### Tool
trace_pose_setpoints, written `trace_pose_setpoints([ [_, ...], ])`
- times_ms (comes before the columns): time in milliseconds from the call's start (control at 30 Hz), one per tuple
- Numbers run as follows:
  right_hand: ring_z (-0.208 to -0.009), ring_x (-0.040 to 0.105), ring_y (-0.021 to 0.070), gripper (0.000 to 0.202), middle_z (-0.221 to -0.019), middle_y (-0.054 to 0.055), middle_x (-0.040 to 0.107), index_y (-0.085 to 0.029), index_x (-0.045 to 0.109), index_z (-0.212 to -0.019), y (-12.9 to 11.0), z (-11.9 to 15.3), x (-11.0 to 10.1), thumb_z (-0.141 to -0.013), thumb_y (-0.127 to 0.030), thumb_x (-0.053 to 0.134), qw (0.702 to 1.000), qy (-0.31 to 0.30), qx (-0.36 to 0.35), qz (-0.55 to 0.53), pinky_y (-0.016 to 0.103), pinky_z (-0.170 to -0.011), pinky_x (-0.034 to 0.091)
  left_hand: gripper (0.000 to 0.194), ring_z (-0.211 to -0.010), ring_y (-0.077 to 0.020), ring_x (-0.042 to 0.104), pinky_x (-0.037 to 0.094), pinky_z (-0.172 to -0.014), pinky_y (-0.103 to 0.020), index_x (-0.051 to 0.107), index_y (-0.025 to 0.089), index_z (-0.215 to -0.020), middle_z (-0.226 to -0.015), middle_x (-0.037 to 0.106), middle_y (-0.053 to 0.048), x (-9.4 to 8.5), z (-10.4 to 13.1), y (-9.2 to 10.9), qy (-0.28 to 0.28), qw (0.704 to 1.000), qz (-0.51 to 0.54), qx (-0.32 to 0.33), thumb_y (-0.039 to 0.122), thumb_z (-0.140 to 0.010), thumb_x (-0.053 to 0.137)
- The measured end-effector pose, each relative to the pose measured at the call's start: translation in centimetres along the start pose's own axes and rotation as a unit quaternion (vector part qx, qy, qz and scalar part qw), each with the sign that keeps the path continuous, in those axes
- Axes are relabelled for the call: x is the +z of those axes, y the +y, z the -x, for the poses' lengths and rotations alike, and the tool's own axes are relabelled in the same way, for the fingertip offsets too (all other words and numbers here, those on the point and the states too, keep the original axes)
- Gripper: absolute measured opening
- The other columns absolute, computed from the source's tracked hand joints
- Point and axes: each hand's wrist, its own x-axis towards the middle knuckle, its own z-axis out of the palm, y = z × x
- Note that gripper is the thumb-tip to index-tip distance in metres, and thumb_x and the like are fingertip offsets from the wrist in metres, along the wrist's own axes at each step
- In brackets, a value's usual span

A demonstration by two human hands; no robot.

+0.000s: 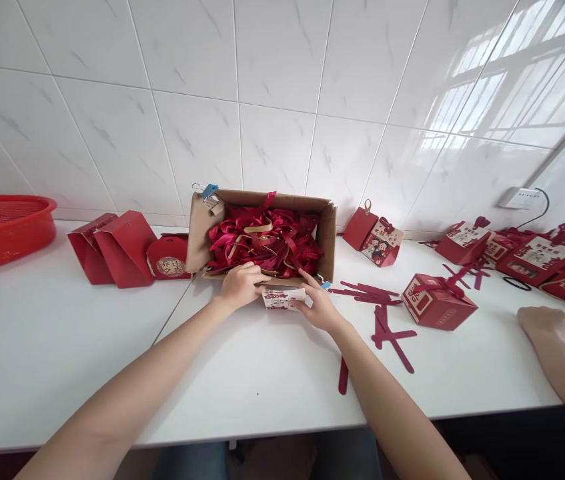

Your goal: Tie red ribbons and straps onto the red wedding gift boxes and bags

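Observation:
A small white card with red print (276, 300) is in front of the cardboard box, tilted up. My right hand (319, 308) grips the card at its right side, thumb on its face, with the index finger reaching toward the box rim. Beside the card's left end, at the front wall of the box, my left hand (242, 287) has its fingers pinched together; what they hold, if anything, I cannot make out. The cardboard box (329, 243) holds a tangled heap of dark red ribbons (267, 233), some with gold loops.
Dark red strips (382, 333) lie right of my hand. Red gift boxes stand left (129, 250), by the wall (382, 243) and right (439, 303). A red plastic basket (7, 233) is far left. Another person's hand (545, 322) rests at the right.

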Motion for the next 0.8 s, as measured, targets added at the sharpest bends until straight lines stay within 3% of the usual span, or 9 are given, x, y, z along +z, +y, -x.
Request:
trace_pose_setpoints([
  [133,-0.116,0.056,0.0279,0.016,-0.125,0.013,0.06,-0.02,0.065,-0.093,0.6,0.0,-0.6,-0.078,-0.025,0.062,1.0,0.009,0.021,-0.007,0.046,-0.098,0.041,0.021,-0.076,-0.02,0.061,0.048,-0.07,-0.031,0.076,0.026,-0.087,-0.076,0.069,-0.003,-2.3,-0.5,0.5,-0.061,0.996,0.03,0.049,0.021,-0.073,0.061],
  [233,-0.113,0.059,0.0287,0.023,-0.122,0.011,0.063,-0.021,0.065,-0.101,0.4,0.0,-1.2,-0.078,-0.024,0.061,1.0,0.002,0.024,-0.006,0.047,-0.096,0.043,0.033,-0.102,-0.0241,0.058,0.044,-0.093,-0.037,0.072,0.029,-0.103,-0.107,0.067,-0.004,-5.0,-1.5,0.6,-0.039,0.997,0.017,0.07,0.019,-0.074,0.059],
  [267,-0.112,0.059,0.0288,0.022,-0.122,0.011,0.063,-0.021,0.066,-0.099,0.2,0.0,-1.4,-0.079,-0.023,0.061,1.0,-0.001,0.021,-0.004,0.047,-0.095,0.043,0.044,-0.118,-0.0287,0.049,0.037,-0.102,-0.044,0.066,0.03,-0.114,-0.126,0.059,-0.006,-5.8,-2.0,0.5,-0.022,0.997,-0.014,0.066,0.017,-0.073,0.059],
  [333,-0.111,0.059,0.0285,0.014,-0.121,0.01,0.064,-0.021,0.067,-0.091,-0.2,0.1,-1.6,-0.079,-0.023,0.06,1.0,-0.006,0.007,-0.005,0.046,-0.094,0.044,0.073,-0.139,-0.0395,0.018,0.019,-0.108,-0.06,0.046,0.033,-0.136,-0.152,0.027,-0.008,-6.6,-3.5,0.4,-0.03,0.993,-0.097,0.055,0.017,-0.068,0.066],
  [400,-0.113,0.058,0.0279,0.006,-0.115,0.01,0.066,-0.021,0.066,-0.081,-0.7,0.2,-1.7,-0.079,-0.023,0.06,1.0,-0.014,-0.01,-0.012,0.044,-0.093,0.045,0.1,-0.14,-0.0456,-0.004,0.008,-0.104,-0.07,0.025,0.035,-0.146,-0.158,0.002,-0.009,-6.3,-5.3,0.2,-0.115,0.978,-0.166,0.049,0.017,-0.06,0.075],
  [500,-0.116,0.057,0.0275,0.007,-0.11,0.01,0.067,-0.021,0.063,-0.076,-1.3,0.4,-1.9,-0.081,-0.023,0.059,0.999,-0.027,-0.023,-0.009,0.042,-0.092,0.046,0.114,-0.139,-0.0487,-0.009,0.01,-0.098,-0.076,0.012,0.038,-0.147,-0.158,-0.007,-0.012,-4.2,-7.8,-0.1,-0.216,0.953,-0.207,0.05,0.014,-0.057,0.078],
  [633,-0.111,0.059,0.0268,0.006,-0.114,0.012,0.065,-0.021,0.062,-0.081,-1.7,0.5,-2.3,-0.083,-0.022,0.056,0.999,-0.022,-0.025,0.019,0.042,-0.09,0.046,0.103,-0.138,-0.0508,0.003,0.025,-0.094,-0.074,0.023,0.037,-0.146,-0.157,0.003,-0.016,-1.1,-9.6,-0.4,-0.233,0.951,-0.196,0.05,0.016,-0.059,0.076],
  [733,-0.114,0.057,0.0272,0.008,-0.111,0.013,0.065,-0.021,0.059,-0.078,-2.0,0.5,-2.3,-0.083,-0.019,0.055,0.998,-0.029,-0.035,0.034,0.041,-0.088,0.048,0.076,-0.13,-0.0445,0.034,0.039,-0.093,-0.058,0.049,0.028,-0.133,-0.144,0.039,-0.019,-0.4,-10.2,-0.9,-0.238,0.951,-0.188,0.055,0.015,-0.061,0.07],
  [800,-0.115,0.057,0.027,0.008,-0.114,0.013,0.064,-0.021,0.059,-0.077,-2.2,0.5,-2.2,-0.083,-0.018,0.055,0.999,-0.025,-0.035,0.033,0.041,-0.088,0.048,0.057,-0.113,-0.0353,0.054,0.045,-0.089,-0.045,0.059,0.028,-0.121,-0.125,0.058,-0.014,-1.1,-11.1,-1.3,-0.239,0.952,-0.184,0.054,0.013,-0.066,0.064],
])
